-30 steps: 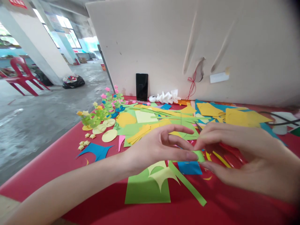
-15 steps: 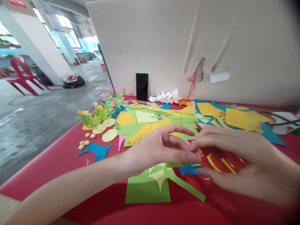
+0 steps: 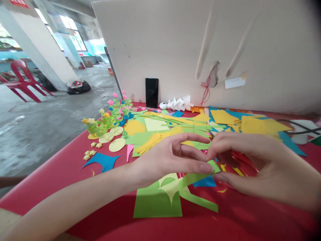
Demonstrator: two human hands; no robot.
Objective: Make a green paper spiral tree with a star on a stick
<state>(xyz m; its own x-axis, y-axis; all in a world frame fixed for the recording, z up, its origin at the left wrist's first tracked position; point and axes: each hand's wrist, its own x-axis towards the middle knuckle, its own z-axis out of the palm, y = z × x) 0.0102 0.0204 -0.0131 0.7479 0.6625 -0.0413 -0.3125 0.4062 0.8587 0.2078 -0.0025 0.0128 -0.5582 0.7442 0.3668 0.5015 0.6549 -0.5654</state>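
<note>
Bright daylight from left windows, soft shadows, perhaps slight blur, edges warped

Pale board wall (image 3: 175, 50), grey concrete floor (image 3: 45, 113), white pillars (image 3: 37, 47), bright windows (image 3: 72, 31), red plastic chair (image 3: 23, 80)

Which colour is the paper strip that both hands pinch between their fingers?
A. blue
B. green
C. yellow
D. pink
B: the left hand and the right hand meet on a green strip, which runs down over the red table.
</note>
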